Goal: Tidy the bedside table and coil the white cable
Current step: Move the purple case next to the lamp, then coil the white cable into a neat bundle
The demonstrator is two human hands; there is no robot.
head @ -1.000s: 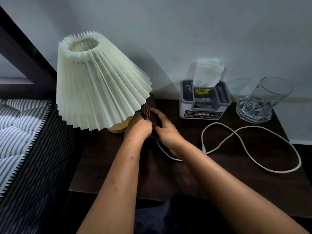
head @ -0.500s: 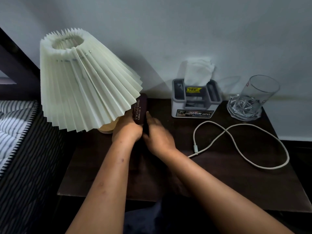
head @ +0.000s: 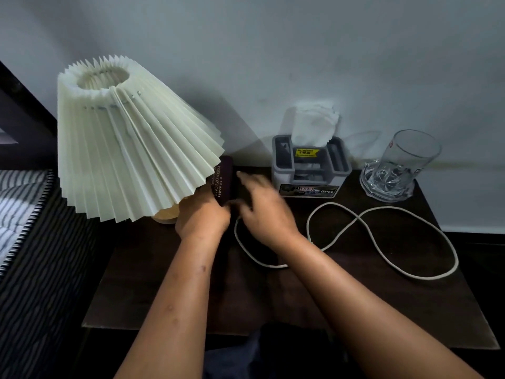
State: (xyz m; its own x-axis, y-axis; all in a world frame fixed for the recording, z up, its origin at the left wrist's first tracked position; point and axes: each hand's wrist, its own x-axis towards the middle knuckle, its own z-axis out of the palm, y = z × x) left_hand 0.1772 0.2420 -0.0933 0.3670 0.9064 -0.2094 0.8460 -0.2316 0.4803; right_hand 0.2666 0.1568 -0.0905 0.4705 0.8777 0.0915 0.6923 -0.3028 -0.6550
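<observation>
We are gripping the dark case (head: 222, 181) in our left hand (head: 203, 214), fingers curled round its lower end, tilting it up against the lamp shade (head: 131, 154). Our right hand (head: 262, 212) is hovering just beside it, blurred, fingers loosely spread; we cannot tell whether it is touching the case. The white cable (head: 358, 217) is lying in loose loops on the bedside table (head: 355, 296), reaching near its right edge. The tissue holder (head: 308, 170) and glass (head: 401, 165) are standing along the wall.

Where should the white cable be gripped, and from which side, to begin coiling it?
Probably pinch the white cable from above at its end near the right hand: it lies flat in loose loops, and the left hand holds the dark case.
</observation>
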